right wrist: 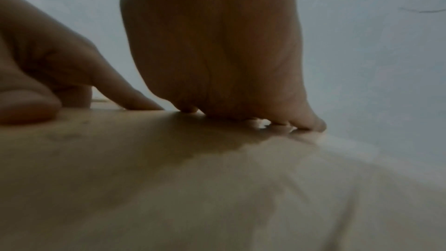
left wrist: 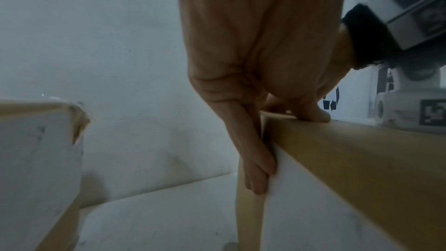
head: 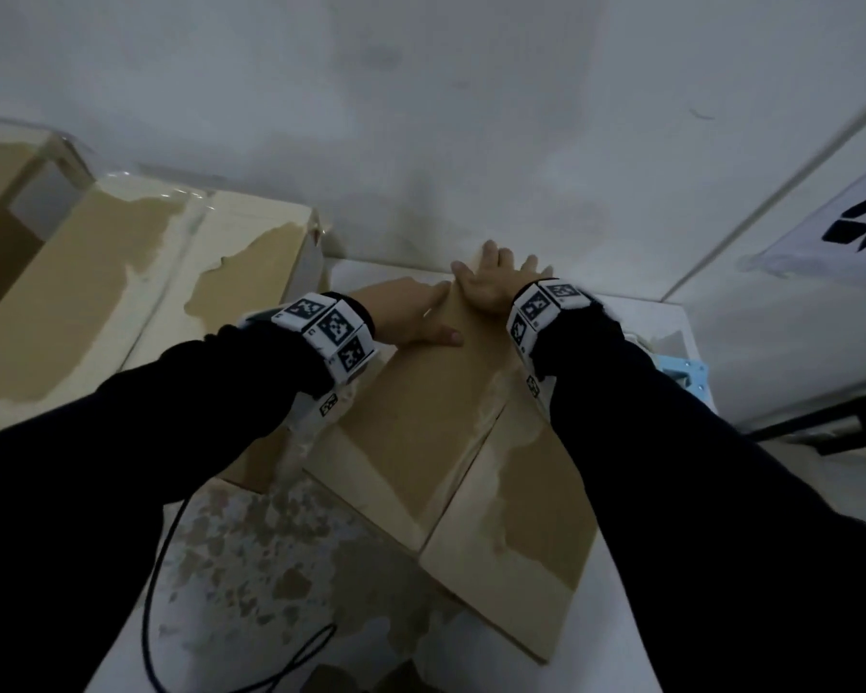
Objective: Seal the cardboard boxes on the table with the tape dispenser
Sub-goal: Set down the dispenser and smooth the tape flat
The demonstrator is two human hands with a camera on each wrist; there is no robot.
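A brown cardboard box (head: 421, 442) lies on the white table (head: 366, 272) with its two top flaps folded down and meeting along a seam. My left hand (head: 416, 317) is at the box's far left corner. In the left wrist view its thumb rests on the top edge of the box (left wrist: 350, 159), and the left hand's straight fingers (left wrist: 255, 169) lie down the side. My right hand (head: 496, 285) presses flat, fingers spread, on the far end of the top. The right wrist view shows that palm (right wrist: 217, 64) on the cardboard (right wrist: 169, 178). I cannot make out a tape dispenser.
Larger cardboard boxes (head: 121, 292) with shiny clear tape stand at the left, close to the wall; one corner (left wrist: 36, 140) shows near my left hand. A light blue object (head: 686, 372) sits behind my right sleeve. A black cable (head: 161, 592) hangs in front.
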